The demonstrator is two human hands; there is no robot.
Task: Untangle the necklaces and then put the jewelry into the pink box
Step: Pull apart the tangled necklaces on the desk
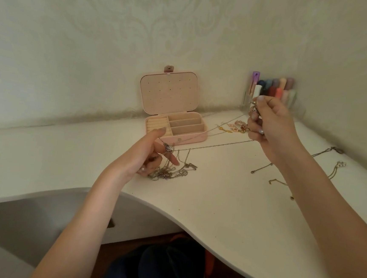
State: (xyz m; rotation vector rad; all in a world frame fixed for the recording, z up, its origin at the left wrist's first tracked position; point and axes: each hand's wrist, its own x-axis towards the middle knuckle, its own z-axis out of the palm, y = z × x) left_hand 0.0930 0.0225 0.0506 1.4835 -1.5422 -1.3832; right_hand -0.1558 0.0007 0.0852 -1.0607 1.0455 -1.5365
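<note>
Two hands are up over the white desk (228,198). Your left hand (147,155) pinches a chain near a silver pendant (169,147), above a tangled necklace heap (168,172). Your right hand (268,126) grips the other end by its charm (254,109), and the chain (213,146) stretches taut between them. Beyond stands the pink box (177,127), lid open, beside gold earrings (224,129).

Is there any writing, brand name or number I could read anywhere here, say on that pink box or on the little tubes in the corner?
None can be read.
Pink box: no words; only small dark dots on the inside of its open lid and a plain snap tab.
Tubes in the corner: coloured caps show; any labels are too small and blurred to read.
Small pendant in the tangled chains: possibly letter-shaped, too small to tell.
</note>
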